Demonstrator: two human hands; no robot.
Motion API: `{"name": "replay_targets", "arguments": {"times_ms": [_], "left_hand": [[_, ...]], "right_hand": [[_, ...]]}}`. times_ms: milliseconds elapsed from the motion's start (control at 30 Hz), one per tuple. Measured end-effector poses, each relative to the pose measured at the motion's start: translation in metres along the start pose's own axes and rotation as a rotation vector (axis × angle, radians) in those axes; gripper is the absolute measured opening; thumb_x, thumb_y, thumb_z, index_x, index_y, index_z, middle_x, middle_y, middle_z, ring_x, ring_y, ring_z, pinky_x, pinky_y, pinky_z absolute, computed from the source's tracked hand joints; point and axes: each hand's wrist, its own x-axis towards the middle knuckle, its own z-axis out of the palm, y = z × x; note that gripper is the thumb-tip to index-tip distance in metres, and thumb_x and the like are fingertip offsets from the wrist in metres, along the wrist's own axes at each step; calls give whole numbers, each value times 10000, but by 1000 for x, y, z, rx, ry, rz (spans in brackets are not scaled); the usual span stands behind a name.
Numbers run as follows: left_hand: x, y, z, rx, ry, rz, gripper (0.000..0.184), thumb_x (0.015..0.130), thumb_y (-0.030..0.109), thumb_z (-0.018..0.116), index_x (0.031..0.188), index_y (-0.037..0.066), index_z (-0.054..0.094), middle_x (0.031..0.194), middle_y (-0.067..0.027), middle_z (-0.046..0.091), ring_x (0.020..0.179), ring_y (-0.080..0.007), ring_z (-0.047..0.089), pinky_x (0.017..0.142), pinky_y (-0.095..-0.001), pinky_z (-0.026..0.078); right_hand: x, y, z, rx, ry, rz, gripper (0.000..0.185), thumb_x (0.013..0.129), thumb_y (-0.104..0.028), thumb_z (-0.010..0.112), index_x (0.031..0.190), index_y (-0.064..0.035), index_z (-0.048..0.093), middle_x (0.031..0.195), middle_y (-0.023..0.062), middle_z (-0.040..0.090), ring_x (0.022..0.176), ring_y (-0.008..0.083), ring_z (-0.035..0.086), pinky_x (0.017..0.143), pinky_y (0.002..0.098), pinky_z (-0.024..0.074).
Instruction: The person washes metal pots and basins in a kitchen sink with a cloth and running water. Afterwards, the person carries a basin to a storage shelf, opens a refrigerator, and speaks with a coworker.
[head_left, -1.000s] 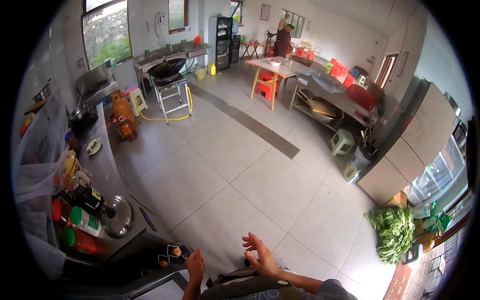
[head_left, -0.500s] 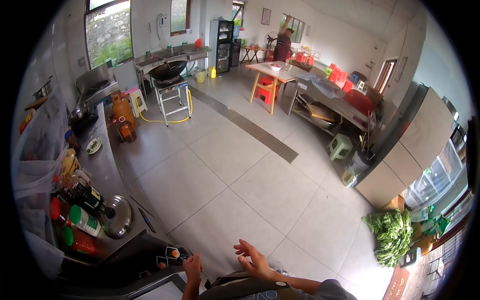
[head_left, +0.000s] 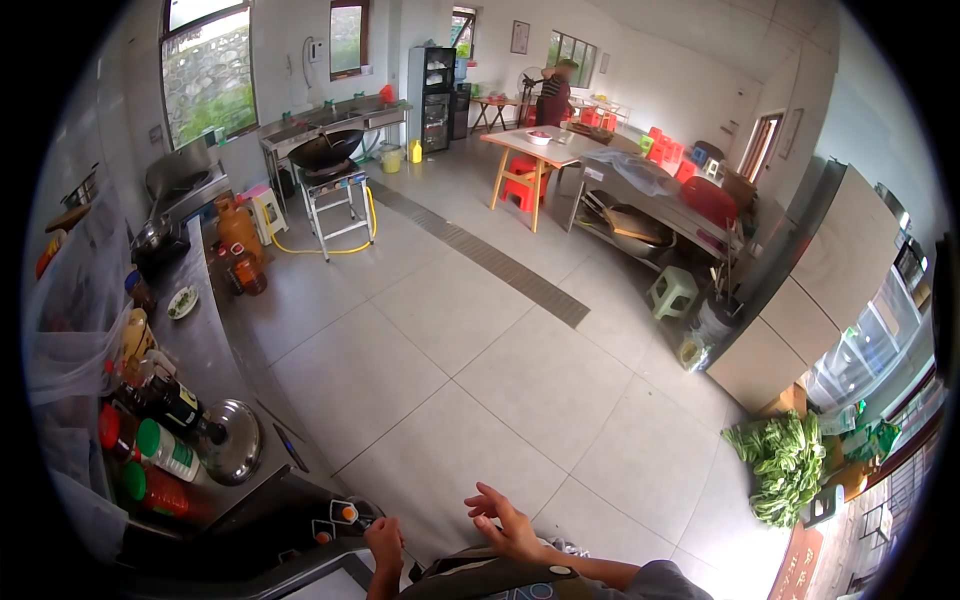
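My left hand (head_left: pixel 385 540) is curled into a loose fist at the bottom of the view, and nothing sticks out of it. Just left of it are dark containers with orange round tops (head_left: pixel 349 513), on or in a black unit. Farther right, my right hand (head_left: pixel 508 527) hangs in the air before my body. Its fingers are spread and it touches nothing. A steel pot lid (head_left: pixel 232 441) lies on the counter (head_left: pixel 215 345) to the left, beside a green-capped jar (head_left: pixel 167 448) and several bottles.
A wok (head_left: pixel 326 151) sits on a burner stand with a yellow hose. Leafy greens (head_left: pixel 782 465) are piled at the right, below a tall cabinet (head_left: pixel 800 285). A person (head_left: pixel 555 95) stands beyond the wooden table (head_left: pixel 550 147). A drain grate (head_left: pixel 490 260) crosses the tiled floor.
The camera view has shifted slightly, and the room appears a little farther left. The person at the back has lowered a raised arm. My hands have barely moved.
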Motion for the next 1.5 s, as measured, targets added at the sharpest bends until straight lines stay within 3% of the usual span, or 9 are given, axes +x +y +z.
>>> {"name": "replay_targets", "arguments": {"times_ms": [800,900,1067,1100,1167,1300,1400,1433,1500], "left_hand": [[6,-23,-3,-2,16,82,222,701,25,509,544,87,366,454,21,355,374,-58,333,342,-217,256],[8,-22,-3,12,9,83,195,683,8,519,577,86,375,493,18,374,400,-60,342,355,-217,265],[15,-32,-10,79,-53,88,127,654,-20,536,702,60,451,600,-9,444,488,-85,423,422,-221,337],[14,-30,-11,73,-67,65,137,648,-24,541,735,54,470,627,-15,462,511,-91,443,439,-222,356],[14,-29,-12,56,-109,48,148,671,-8,539,801,45,490,682,-26,488,554,-103,477,469,-225,387],[4,-16,-9,-7,-177,-45,165,729,53,539,891,41,509,776,-40,523,617,-124,527,521,-238,433],[9,-26,-8,22,-171,-116,165,780,120,526,925,43,512,802,-41,530,666,-142,555,550,-246,443],[10,-23,-6,40,-204,-126,176,787,132,524,939,44,512,811,-42,532,686,-148,561,557,-250,445],[3,-22,-2,87,-258,-159,198,800,156,521,966,47,512,830,-43,535,726,-159,572,572,-259,449]], "right_hand": [[-6,2,-1,3,26,20,471,842,-105,505,1247,-16,283,1019,126,543,789,149,550,727,269,449],[-4,-1,-4,-34,-35,57,507,848,-112,482,1277,-28,225,1087,158,515,921,208,545,783,311,448],[54,-20,-53,-443,251,-272,730,773,-181,593,1316,2,140,1337,239,197,1227,334,245,984,379,238],[73,-35,-79,-454,347,-305,735,772,-97,508,1334,-12,42,1400,165,40,1291,289,80,1017,385,155],[116,-72,-134,-331,763,-428,662,790,-55,412,1336,-11,41,1400,164,31,1296,272,53,1027,384,120],[189,-148,-238,364,1271,-605,626,895,-440,276,1347,-73,44,1403,128,47,1285,202,96,1012,343,125],[220,-185,-171,-793,909,-1249,747,835,-481,411,1338,-36,83,1352,150,179,1244,246,189,992,351,206],[205,-174,-143,-1062,439,-1212,696,684,-504,594,1268,-207,361,1340,144,249,1255,280,192,996,461,152],[215,-144,-125,-1184,379,-1544,573,704,-499,571,1210,-267,431,1336,122,271,1261,289,179,1009,455,127]]}}
